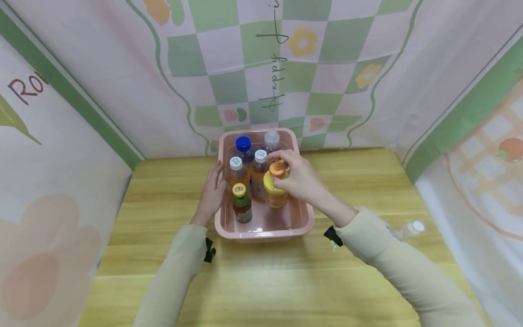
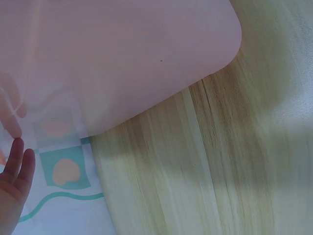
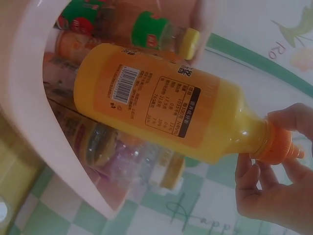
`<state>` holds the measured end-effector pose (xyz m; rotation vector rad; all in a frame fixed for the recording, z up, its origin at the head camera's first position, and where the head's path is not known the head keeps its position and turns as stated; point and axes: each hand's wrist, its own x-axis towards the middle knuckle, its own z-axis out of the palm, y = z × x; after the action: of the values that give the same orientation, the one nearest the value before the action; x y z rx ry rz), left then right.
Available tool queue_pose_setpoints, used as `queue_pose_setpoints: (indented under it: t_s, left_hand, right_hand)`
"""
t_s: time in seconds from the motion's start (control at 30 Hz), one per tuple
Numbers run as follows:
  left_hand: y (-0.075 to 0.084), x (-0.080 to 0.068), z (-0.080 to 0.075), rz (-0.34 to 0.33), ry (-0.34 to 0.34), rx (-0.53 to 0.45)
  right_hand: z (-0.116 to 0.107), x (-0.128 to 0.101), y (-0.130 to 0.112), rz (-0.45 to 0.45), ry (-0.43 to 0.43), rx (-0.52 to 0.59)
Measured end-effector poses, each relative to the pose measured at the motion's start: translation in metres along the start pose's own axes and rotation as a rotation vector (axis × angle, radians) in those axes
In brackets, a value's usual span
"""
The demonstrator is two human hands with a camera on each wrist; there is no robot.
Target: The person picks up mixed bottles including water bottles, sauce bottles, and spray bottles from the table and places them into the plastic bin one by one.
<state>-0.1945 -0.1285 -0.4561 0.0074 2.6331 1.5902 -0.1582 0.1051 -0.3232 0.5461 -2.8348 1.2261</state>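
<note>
A pink plastic basin [image 1: 263,235] stands on the wooden table, holding several bottles. My right hand [image 1: 301,178] pinches the orange nozzle cap of a yellow squeeze bottle [image 3: 166,105], which stands upright or nearly so in the basin's right part. My left hand [image 1: 211,193] rests against the basin's left wall, fingers extended; the left wrist view catches only some fingers. Beside the squeeze bottle are two white-capped bottles [image 1: 260,157] of orange-brown drink. Nearer me stands a small yellow-capped bottle [image 1: 243,206] with a green label. Behind are a blue-capped bottle [image 1: 243,145] and a clear-topped bottle [image 1: 271,138].
A clear bottle [image 1: 413,228] with a white cap is on the table to the right, partly behind my right sleeve. Printed cloth [image 1: 261,59] hangs behind the table and along both sides. Bare wood [image 1: 261,281] shows in front of the basin.
</note>
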Motion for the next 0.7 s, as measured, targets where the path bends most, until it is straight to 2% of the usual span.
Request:
queue_pose_setpoints:
  t_s: [0.47,0.7]
  left_hand:
    - [-0.001,0.001,0.003,-0.006,0.005,-0.014]
    - [0.000,0.000,0.002,-0.029,-0.011,-0.026]
  right_hand:
    - [0.028,0.017,0.011,-0.033,-0.121,-0.032]
    - [0.043,0.020,0.016,0.023,-0.196,-0.079]
